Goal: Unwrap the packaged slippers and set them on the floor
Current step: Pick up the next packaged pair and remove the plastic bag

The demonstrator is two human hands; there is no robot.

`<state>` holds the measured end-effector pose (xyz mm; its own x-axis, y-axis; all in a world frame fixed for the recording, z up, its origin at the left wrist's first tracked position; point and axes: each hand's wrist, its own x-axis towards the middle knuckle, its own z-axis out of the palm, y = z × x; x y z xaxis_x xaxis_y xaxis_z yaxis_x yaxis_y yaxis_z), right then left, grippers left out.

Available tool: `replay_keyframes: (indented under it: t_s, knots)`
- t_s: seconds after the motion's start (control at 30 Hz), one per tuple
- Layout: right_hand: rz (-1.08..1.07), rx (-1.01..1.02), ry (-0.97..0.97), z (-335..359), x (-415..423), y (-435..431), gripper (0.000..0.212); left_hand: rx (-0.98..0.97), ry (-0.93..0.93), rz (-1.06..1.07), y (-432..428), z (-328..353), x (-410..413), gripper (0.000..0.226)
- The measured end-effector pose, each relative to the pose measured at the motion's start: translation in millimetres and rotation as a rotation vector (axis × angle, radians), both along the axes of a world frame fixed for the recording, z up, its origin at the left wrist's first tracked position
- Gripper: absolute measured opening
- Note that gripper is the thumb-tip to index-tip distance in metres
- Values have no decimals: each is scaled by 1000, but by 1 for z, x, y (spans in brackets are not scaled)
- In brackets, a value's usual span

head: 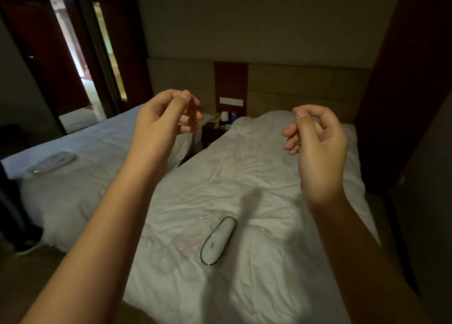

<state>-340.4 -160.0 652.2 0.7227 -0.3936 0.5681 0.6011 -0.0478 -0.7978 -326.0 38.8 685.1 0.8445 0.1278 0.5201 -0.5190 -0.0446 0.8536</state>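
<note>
A white slipper [217, 240] with a dark rim lies on the rumpled white duvet of the near bed [244, 167], below and between my arms. Crinkled clear plastic wrap [187, 241] lies flat on the duvet just left of it. A second clear-wrapped pack [52, 162] rests on the left bed. My left hand [166, 118] and my right hand [318, 138] are raised well above the bed, far apart. On each hand the thumb is pressed to the curled fingers. I see nothing clearly held in either.
The second bed [80, 177] stands to the left across a narrow gap. A nightstand [220, 125] with bottles and a cup sits between the headboards. Dark wood panels rise at the right. Floor shows at the lower left, with a shoe [25, 248] on it.
</note>
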Motion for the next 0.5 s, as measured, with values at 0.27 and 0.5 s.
replay_keyframes:
  t_s: [0.27, 0.5]
  knots:
    - [-6, -44, 181, -70, 81, 69, 11, -45, 201, 13, 81, -91, 78, 24]
    - [-44, 68, 493, -217, 171, 108, 13, -38, 508, 5, 111, -226, 178, 22]
